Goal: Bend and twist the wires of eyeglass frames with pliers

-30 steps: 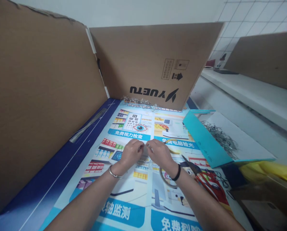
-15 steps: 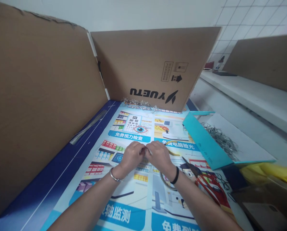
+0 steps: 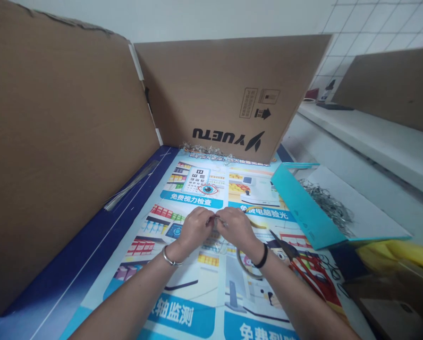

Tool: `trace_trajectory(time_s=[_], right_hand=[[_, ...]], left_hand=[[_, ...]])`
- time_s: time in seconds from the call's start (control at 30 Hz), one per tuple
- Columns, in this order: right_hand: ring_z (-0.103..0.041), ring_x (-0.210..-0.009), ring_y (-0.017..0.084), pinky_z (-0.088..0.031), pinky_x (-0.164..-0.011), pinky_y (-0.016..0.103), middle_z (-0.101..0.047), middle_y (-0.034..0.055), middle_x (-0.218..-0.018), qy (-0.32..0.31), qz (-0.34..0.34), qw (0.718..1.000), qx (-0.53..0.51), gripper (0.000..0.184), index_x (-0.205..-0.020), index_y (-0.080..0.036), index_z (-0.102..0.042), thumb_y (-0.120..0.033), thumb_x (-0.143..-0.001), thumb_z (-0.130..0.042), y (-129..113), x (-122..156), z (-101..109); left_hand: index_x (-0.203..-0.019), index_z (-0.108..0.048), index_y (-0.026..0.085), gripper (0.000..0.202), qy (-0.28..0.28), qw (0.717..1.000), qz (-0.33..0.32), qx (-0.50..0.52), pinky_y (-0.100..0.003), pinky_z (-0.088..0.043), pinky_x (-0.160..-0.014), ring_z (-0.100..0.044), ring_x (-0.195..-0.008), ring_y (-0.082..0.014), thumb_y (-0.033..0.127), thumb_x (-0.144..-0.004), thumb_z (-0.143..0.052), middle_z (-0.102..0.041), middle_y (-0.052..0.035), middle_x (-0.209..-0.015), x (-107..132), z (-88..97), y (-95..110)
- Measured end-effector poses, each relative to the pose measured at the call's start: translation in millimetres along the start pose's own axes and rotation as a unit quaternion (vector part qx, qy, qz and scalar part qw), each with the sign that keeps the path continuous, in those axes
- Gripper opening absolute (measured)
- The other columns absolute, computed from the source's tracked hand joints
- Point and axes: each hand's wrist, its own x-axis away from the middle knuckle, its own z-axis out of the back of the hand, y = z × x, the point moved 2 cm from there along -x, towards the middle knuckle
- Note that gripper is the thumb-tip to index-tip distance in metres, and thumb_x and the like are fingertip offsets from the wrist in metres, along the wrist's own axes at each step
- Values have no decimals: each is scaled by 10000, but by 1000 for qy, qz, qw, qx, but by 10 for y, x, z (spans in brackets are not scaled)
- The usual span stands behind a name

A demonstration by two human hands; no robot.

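My left hand [image 3: 197, 228] and my right hand [image 3: 235, 227] meet over the middle of the printed sheet [image 3: 206, 297], fingertips almost touching. Both are closed in a pinch. Between them a thin, shiny bit of wire [image 3: 216, 221] shows; most of it is hidden by the fingers, so its shape is unclear. Just beyond my right hand lies a yellow-handled tool [image 3: 257, 225], partly covered by it. A ring-shaped roll [image 3: 246, 269] rests beside my right wrist. Scissors with red handles [image 3: 303, 269] lie right of my right forearm, blades pointing away.
A turquoise box [image 3: 303, 215] at the right holds a tangle of thin metal wire pieces [image 3: 326, 208]. Straight wires [image 3: 131, 186] lie at the left. Small wire pieces [image 3: 207, 150] line the foot of the back cardboard panel [image 3: 211, 89]. Another cardboard panel [image 3: 63, 141] stands left.
The hands stay together in nearly the same place, with the fingers shifting slightly and a little more of the wire showing. The view has moved very slightly.
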Motion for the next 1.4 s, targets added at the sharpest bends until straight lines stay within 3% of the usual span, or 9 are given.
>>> trace_trajectory(time_s=[0.5, 0.87, 1.27, 1.4], right_hand=[[-536, -728, 136, -316, -703, 266, -604, -1, -698, -20, -5, 999, -38, 127, -668, -196, -555, -140, -759, -485, 41, -32, 54], [-522, -734, 147, -345, -733, 265, -599, 27, -725, -25, 24, 999, -26, 153, -702, -183, -554, -120, -797, -451, 110, -8, 7], [-536, -747, 160, -351, -757, 286, -615, 37, -739, -26, 24, 999, -3, 158, -733, -177, -584, -122, -805, -454, 70, -9, -5], [-537, -746, 161, -349, -745, 286, -615, 39, -735, -27, 22, 999, 1, 160, -723, -177, -582, -124, -806, -456, 70, -8, -17]], left_hand=[[-745, -618, 184, 176, -26, 999, -3, 18, -285, -473, -687, -557, -722, -161, 42, -753, -515, -619, -24, -711, -29, 40, 16], [-1052, -616, 189, 214, -4, 995, 36, 98, -327, -514, -813, -618, -913, -166, 154, -887, -484, -690, -62, -960, -14, 10, -109], [-852, -645, 203, 138, 20, 987, 74, 143, -292, -506, -744, -618, -799, -146, 165, -857, -513, -677, -21, -816, -72, 98, 0], [-819, -633, 202, 122, 22, 973, 129, 192, -284, -500, -743, -612, -778, -141, 148, -826, -524, -665, -10, -813, -67, 69, -25]])
